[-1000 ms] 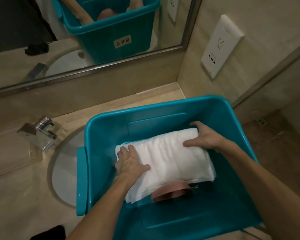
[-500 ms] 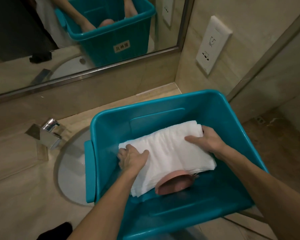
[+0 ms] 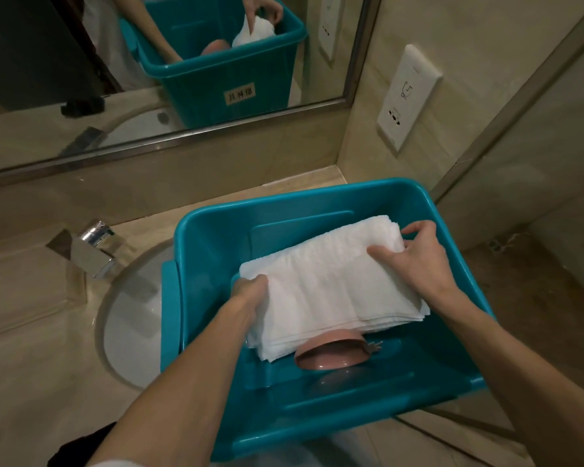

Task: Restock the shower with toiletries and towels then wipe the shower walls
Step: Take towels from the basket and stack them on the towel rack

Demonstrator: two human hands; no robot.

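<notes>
1. White terry cloth, head view: the folded towel stack is inside the teal plastic bin, held btw both hands, its near edge overhanging a pink dish.
2. Grip: left hand clamps the stack's left end, fingers tucked under & out of sight. The right hand is curled over the far right corner, thumb on top, fingers wrapped round the fold. Hands well apart, one per end.
3. Handling, my guess: light, soft, floppy, w/ many layers that can slide or fan out. Not fragile, not slippery. Best hold = under both short ends w/ thumbs pressing down so the layers stay squared. A one-corner pinch would likely let it unfold & sag mid-span.
4. Can't tell if the stack is clear of the bin floor or resting on the dish.
5. Dish: smooth, round, shallow, hard-looking, just below & nearer than the hands.
6. Bin: glossy, rigid, rounded corners, moulded ribs on floor & walls; it surrounds both hands.
7. Left of the left hand: white round basin, blocky chrome faucet, beige stone counter. Beyond the right hand: white outlet plate on a pale tiled wall.
8. Mirror, beyond both hands, reflects bin, towels & arms.
</notes>
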